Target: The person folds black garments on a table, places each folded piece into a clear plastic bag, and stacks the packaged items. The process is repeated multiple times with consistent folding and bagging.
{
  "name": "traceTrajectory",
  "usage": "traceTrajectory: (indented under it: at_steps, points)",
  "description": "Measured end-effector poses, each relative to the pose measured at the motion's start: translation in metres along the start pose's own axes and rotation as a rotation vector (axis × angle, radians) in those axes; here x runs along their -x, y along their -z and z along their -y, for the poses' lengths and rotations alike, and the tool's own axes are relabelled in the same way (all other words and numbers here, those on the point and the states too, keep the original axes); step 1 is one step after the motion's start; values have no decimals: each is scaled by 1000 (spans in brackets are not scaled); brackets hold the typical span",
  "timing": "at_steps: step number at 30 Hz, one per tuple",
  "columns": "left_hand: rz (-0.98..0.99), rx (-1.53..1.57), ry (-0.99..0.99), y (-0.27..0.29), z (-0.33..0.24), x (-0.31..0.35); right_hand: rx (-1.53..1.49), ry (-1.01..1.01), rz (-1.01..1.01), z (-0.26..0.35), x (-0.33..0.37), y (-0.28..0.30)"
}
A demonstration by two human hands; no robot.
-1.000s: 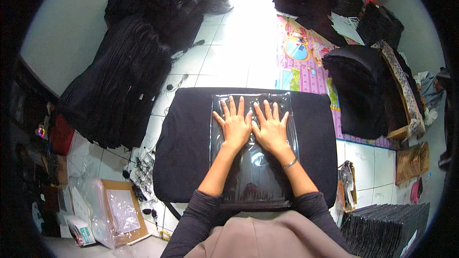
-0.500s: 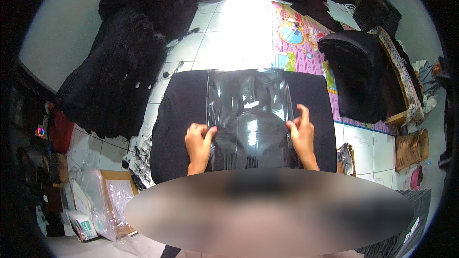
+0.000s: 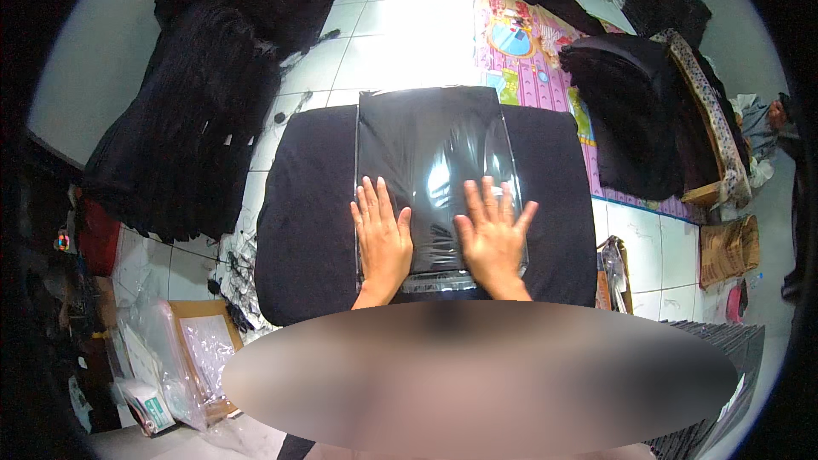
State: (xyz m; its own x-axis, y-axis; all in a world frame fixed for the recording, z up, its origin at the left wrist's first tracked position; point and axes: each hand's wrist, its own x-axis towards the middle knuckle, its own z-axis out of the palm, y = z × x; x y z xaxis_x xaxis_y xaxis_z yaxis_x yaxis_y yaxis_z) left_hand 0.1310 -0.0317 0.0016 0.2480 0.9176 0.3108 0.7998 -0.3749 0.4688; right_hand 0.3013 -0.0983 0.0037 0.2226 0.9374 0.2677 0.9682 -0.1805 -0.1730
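Observation:
A clear plastic bag with folded black fabric inside lies flat on a black cloth-covered surface. Its glossy film catches the light in the middle. My left hand rests on the bag's near left part, palm down with the fingers stretched out. On the near right part my right hand lies flat, fingers spread. Between my wrists the bag's near edge shows as a shiny strip. A blurred oval hides what is closer to me.
Tall heaps of black fabric stand at the left, and another black pile at the right. A cardboard box with plastic bags sits at the lower left. A colourful mat covers part of the tiled floor.
Both hands have left the bag's side edges and now lie flat on top of it. The bag sits a little nearer the far edge and looks smoother.

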Motion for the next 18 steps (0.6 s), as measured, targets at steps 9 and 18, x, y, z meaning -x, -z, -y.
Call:
traceTrajectory:
  at_steps: [9, 18]
  points:
    - [25, 75, 242, 68, 34, 43, -750, -225, -291, -33, 9, 41]
    - [55, 727, 493, 77, 30, 85, -945, 302, 238, 101, 27, 22]
